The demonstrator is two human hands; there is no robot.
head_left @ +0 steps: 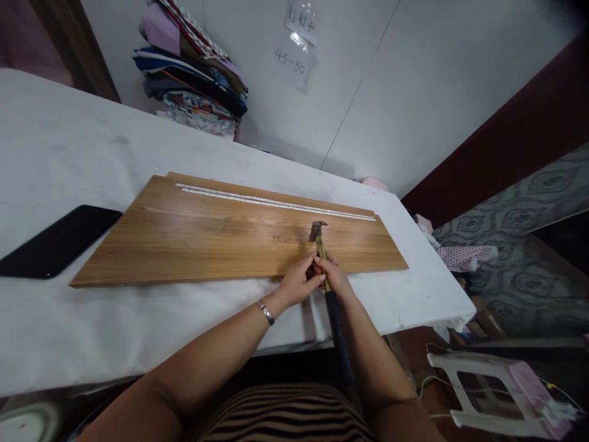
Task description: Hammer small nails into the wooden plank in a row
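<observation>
A long wooden board lies across the white-covered table, with a silvery strip along its far edge and a short row of small dark marks near the middle. My right hand grips a hammer high on its yellow shaft, close to the head, which rests on the board. The hammer's black handle runs back along my forearm. My left hand is closed in a pinch right beside the right hand at the board's near edge; what it pinches is hidden.
A black flat device lies on the table left of the board. A stack of folded fabrics stands against the wall at the back. A white plastic stool and patterned cloth are on the floor to the right.
</observation>
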